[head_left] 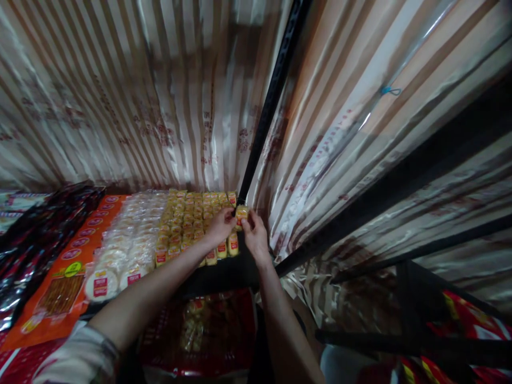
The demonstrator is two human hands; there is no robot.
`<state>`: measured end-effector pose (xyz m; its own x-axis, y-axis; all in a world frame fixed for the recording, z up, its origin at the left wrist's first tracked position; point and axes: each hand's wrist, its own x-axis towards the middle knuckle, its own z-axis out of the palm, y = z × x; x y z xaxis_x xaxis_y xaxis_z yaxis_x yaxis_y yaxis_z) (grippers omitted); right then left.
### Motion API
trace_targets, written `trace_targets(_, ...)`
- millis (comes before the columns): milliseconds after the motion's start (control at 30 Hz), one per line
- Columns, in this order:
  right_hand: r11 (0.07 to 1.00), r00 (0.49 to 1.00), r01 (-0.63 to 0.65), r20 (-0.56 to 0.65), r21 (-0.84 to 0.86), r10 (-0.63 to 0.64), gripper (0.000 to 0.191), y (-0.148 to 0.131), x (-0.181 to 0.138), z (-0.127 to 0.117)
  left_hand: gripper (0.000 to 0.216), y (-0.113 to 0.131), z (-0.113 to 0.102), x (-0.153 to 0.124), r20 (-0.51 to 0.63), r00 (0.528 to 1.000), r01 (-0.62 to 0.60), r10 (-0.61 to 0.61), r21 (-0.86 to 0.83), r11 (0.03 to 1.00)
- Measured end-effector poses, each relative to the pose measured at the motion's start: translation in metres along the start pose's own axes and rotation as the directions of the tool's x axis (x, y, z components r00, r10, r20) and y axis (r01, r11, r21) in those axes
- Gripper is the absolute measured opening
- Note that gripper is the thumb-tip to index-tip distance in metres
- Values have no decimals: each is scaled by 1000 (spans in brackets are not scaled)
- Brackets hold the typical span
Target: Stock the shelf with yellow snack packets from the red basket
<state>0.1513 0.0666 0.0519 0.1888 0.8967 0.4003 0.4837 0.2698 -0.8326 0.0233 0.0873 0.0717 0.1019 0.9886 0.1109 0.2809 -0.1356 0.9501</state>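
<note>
A small yellow wrapped snack packet (241,212) with a red label is held up at the back right corner of the shelf. My right hand (256,237) pinches it from the right, with the thumb across its front. My left hand (221,225) has its fingers curled at the packet's left edge; the fingertips are dim, but they seem to grip it too. Below and left of my hands lie tight rows of matching yellow packets (188,216). My left forearm hides part of the front row.
Left of the rows are clear-wrapped round white snacks (136,229), an orange snack bag (60,277) and dark glossy packs (36,240). A black upright post (266,117) stands behind my hands. Below is a large red bag (220,330). Striped sheeting (160,96) covers the walls.
</note>
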Motion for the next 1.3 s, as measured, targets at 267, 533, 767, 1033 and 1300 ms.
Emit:
trace_targets(267,995,995,-89,-51,-48,86,42,31,58,27,43,-1,3,71,69,996,-66,50,253,965)
trace_targets(533,961,987,-161,-51,-226,153,33,56,76,50,42,-22,4,87,236,923,-382,306,670,636)
trace_targets(767,963,986,-168,-31,-211,165,33,83,83,69,30,-50,7,96,281,911,-405,301,747,528)
trace_targets(1033,978,987,-160,-31,-137,158,29,96,88,78,30,-51,6,89,289,908,-409,305,770,489)
trace_targets(1300,974,986,-164,4,-154,166,29,102,83,80,31,-51,11,90,320,899,-434,300,743,509)
